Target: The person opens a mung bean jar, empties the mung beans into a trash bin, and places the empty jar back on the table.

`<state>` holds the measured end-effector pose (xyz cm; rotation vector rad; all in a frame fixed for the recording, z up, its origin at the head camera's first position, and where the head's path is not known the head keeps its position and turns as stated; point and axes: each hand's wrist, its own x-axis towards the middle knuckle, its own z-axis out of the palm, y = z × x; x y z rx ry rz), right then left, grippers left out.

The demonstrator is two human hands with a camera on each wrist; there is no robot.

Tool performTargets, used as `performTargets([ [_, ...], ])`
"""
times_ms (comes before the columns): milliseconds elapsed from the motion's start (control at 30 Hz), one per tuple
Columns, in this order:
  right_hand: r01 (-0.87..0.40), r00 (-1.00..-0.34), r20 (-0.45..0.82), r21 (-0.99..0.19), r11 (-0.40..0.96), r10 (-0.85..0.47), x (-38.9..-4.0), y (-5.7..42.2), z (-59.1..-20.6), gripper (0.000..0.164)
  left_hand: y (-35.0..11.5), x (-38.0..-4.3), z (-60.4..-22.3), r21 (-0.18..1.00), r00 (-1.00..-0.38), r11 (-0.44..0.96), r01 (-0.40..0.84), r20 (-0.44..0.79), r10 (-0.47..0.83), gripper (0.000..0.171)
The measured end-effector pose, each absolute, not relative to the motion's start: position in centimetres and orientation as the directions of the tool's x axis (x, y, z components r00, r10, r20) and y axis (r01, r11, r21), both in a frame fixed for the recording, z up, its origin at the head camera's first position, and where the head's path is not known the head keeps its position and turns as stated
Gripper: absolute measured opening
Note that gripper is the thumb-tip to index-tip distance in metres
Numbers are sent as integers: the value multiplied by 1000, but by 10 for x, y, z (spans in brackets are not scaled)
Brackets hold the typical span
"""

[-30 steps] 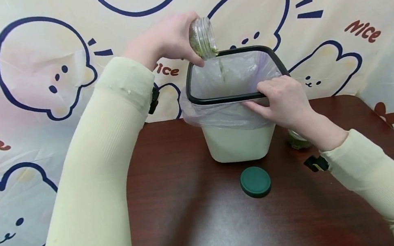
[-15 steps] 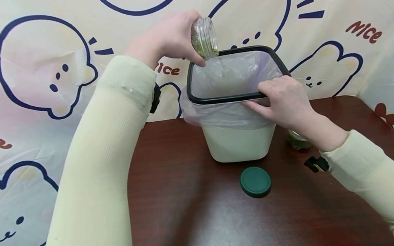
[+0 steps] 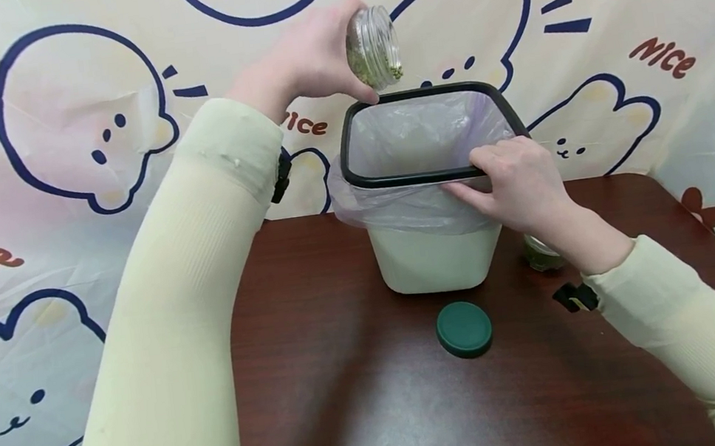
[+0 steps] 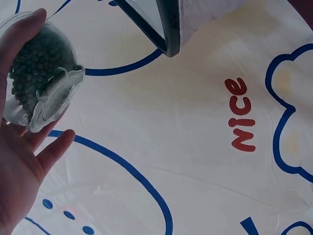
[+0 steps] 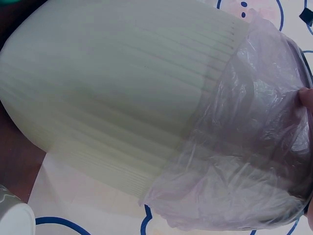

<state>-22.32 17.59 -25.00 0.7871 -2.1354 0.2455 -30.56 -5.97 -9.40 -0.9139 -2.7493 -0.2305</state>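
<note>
My left hand grips a clear glass jar above the back left edge of the trash can. The jar lies tilted with its uncapped mouth to the right, and small green bean-like pieces are inside it. My right hand holds the can's black rim at the front right corner, thumb below and fingers over the top. A translucent bag lines the can and hangs over its outside. The can's bottom inside is hidden.
A green lid lies on the dark wooden table in front of the can. Another small jar with green contents stands behind my right wrist. A printed cloth hangs behind the table.
My left hand has raised the jar slightly and moved it a little right. A thin stream fell from its mouth earlier; none shows now. The right hand stays on the rim.
</note>
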Motion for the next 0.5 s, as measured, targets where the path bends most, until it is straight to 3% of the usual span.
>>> performTargets([
  [200,-616,-451,769,100,781,-454,-224,175,-250,42,-60,-305,-95,-31,-794,812,583,192,577,94],
  [500,-610,-448,770,108,785,-454,-224,175,-249,42,-61,-304,-95,-36,-809,827,561,184,558,94],
])
